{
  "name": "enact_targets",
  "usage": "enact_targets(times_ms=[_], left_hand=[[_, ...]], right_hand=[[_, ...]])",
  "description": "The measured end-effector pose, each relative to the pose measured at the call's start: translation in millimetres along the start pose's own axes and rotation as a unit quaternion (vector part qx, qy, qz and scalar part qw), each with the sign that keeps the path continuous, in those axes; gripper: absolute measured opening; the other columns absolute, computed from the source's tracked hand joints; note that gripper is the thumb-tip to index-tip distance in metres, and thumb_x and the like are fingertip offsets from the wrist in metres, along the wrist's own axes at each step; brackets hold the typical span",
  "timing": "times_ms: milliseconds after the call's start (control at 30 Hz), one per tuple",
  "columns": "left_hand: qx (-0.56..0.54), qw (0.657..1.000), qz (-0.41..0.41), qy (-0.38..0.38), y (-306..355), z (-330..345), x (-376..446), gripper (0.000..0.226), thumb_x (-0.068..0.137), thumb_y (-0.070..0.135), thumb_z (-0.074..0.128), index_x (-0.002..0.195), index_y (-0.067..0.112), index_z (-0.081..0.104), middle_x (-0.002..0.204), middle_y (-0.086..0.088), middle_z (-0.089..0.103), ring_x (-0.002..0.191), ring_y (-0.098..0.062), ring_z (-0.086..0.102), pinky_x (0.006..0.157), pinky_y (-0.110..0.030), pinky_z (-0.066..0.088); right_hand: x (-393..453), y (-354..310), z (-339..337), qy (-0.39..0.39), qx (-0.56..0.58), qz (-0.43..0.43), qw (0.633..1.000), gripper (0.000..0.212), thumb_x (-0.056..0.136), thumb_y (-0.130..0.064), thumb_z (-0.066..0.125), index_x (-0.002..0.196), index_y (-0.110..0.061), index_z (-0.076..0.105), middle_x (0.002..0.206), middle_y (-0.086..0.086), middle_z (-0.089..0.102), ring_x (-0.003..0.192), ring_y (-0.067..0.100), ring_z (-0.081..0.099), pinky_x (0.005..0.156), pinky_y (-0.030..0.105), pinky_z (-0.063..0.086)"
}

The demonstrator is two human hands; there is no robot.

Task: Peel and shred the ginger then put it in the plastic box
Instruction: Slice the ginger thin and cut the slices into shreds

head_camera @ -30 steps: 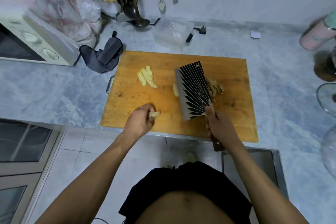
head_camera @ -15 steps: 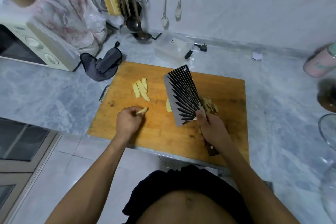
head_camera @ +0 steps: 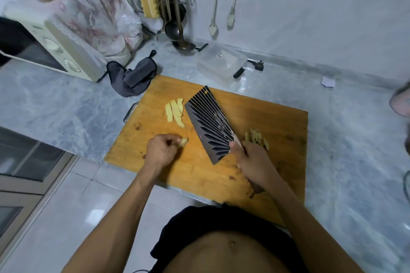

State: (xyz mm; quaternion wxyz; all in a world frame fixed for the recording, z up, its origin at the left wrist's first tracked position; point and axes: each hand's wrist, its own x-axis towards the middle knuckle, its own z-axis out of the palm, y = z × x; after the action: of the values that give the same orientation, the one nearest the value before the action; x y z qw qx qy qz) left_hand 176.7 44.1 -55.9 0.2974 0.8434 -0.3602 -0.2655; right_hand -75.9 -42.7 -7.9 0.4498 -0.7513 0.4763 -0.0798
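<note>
Head view, with the wooden cutting board [head_camera: 221,168] as the landmark on the grey marble bench [head_camera: 66,106]. Your left hand [head_camera: 160,153] rests over the board's near-left part, its fingers [head_camera: 175,139] curled and pinching a small piece of ginger [head_camera: 183,141] just above the wood. Your right hand [head_camera: 253,162] is wrapped around the handle of the cleaver [head_camera: 210,124], fingers clamped on it; the dark, ribbed blade is tilted, its flat side facing up and its tip pointing toward the board's far edge, near the middle of the board. A group of pale ginger slices [head_camera: 175,111] lies on the board's far-left part, just left of the blade. A heap of brownish ginger peelings [head_camera: 256,138] lies on the board to the right of the blade, beside your right hand. The clear plastic box [head_camera: 221,63] stands on the bench just beyond the board's far edge; you cannot tell from here whether anything is in it. A dark grey cloth [head_camera: 133,77] lies crumpled on the bench at the board's far-left corner, and a cream toaster oven [head_camera: 51,49] stands farther left of the board.
</note>
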Motion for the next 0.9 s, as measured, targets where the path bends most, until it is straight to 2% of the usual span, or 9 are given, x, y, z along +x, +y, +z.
enact_targets(times_ms=[67, 167, 267, 367, 467, 600, 767, 834, 901], left_hand=[[0.022, 1.000, -0.002, -0.019, 2, -4, 2, 0.012, 0.092, 0.027, 0.069, 0.099, 0.025, 0.078, 0.103, 0.007, 0.075, 0.097, -0.014, 0.066, 0.091, -0.028, 0.051], [0.003, 1.000, -0.014, 0.009, 6, -9, 1, 0.008, 0.091, 0.024, 0.069, 0.090, 0.026, 0.076, 0.092, 0.007, 0.074, 0.085, -0.013, 0.065, 0.079, -0.028, 0.051], [-0.038, 0.998, -0.005, 0.056, 10, -10, -8, 0.009, 0.093, 0.024, 0.067, 0.089, 0.024, 0.075, 0.088, 0.009, 0.070, 0.082, -0.007, 0.061, 0.072, -0.021, 0.042], [-0.039, 0.996, 0.003, 0.082, 11, -2, -15, 0.012, 0.095, 0.023, 0.064, 0.093, 0.021, 0.075, 0.090, 0.010, 0.070, 0.080, -0.008, 0.062, 0.067, -0.018, 0.044], [-0.042, 0.994, -0.003, 0.103, 10, 5, -19, 0.013, 0.094, 0.024, 0.063, 0.100, 0.020, 0.075, 0.092, 0.010, 0.071, 0.072, -0.003, 0.061, 0.061, -0.007, 0.042], [-0.029, 0.992, 0.007, 0.122, -3, 2, -17, 0.022, 0.096, 0.018, 0.061, 0.115, 0.014, 0.072, 0.108, 0.000, 0.073, 0.091, -0.010, 0.063, 0.081, -0.016, 0.044], [0.127, 0.982, 0.068, 0.119, -15, -4, -13, 0.026, 0.092, 0.022, 0.063, 0.117, 0.016, 0.070, 0.120, -0.010, 0.065, 0.112, -0.032, 0.055, 0.094, -0.037, 0.048], [0.120, 0.983, 0.118, 0.077, -2, 3, -15, 0.027, 0.091, 0.017, 0.063, 0.117, 0.017, 0.070, 0.123, -0.008, 0.062, 0.113, -0.032, 0.055, 0.095, -0.037, 0.049], [0.121, 0.976, 0.180, -0.007, 17, 16, -15, 0.034, 0.092, 0.015, 0.060, 0.126, 0.019, 0.066, 0.132, -0.006, 0.057, 0.120, -0.027, 0.052, 0.101, -0.033, 0.044]], right_hand=[[3, 0, -1, -0.009, -0.009, 0.004, 1.000, 0.052, 0.102, -0.054, 0.037, 0.077, -0.011, 0.051, 0.069, 0.012, 0.058, 0.052, 0.018, 0.055, 0.048, 0.028, 0.043], [2, 2, 0, -0.020, -0.019, -0.015, 1.000, 0.046, 0.103, -0.048, 0.041, 0.073, -0.014, 0.045, 0.063, 0.005, 0.047, 0.049, 0.017, 0.045, 0.047, 0.027, 0.033], [-1, 2, 1, -0.026, -0.034, -0.031, 0.999, 0.043, 0.104, -0.043, 0.043, 0.070, -0.016, 0.039, 0.061, 0.000, 0.040, 0.051, 0.015, 0.038, 0.049, 0.025, 0.026], [-1, -1, 1, -0.022, -0.039, -0.034, 0.998, 0.042, 0.103, -0.044, 0.043, 0.070, -0.019, 0.041, 0.063, 0.001, 0.046, 0.053, 0.015, 0.043, 0.049, 0.025, 0.029], [-3, -2, 1, -0.011, -0.026, -0.025, 0.999, 0.044, 0.102, -0.048, 0.041, 0.075, -0.014, 0.048, 0.069, 0.011, 0.056, 0.060, 0.025, 0.055, 0.055, 0.036, 0.038], [-7, -2, -3, 0.026, 0.003, -0.016, 1.000, 0.069, 0.093, -0.065, 0.032, 0.083, 0.000, 0.053, 0.077, 0.023, 0.060, 0.065, 0.038, 0.060, 0.060, 0.049, 0.049], [-8, 3, -20, 0.064, 0.010, 0.001, 0.998, 0.057, 0.103, -0.050, 0.038, 0.084, -0.001, 0.058, 0.072, 0.021, 0.063, 0.062, 0.036, 0.062, 0.062, 0.048, 0.053], [-10, 7, -26, 0.082, 0.021, 0.015, 0.996, 0.050, 0.103, -0.047, 0.040, 0.085, -0.005, 0.060, 0.072, 0.017, 0.065, 0.062, 0.033, 0.063, 0.062, 0.046, 0.055], [-11, 10, -29, 0.096, 0.035, 0.028, 0.994, 0.046, 0.104, -0.045, 0.042, 0.086, -0.007, 0.061, 0.072, 0.016, 0.065, 0.059, 0.029, 0.062, 0.061, 0.044, 0.055]])
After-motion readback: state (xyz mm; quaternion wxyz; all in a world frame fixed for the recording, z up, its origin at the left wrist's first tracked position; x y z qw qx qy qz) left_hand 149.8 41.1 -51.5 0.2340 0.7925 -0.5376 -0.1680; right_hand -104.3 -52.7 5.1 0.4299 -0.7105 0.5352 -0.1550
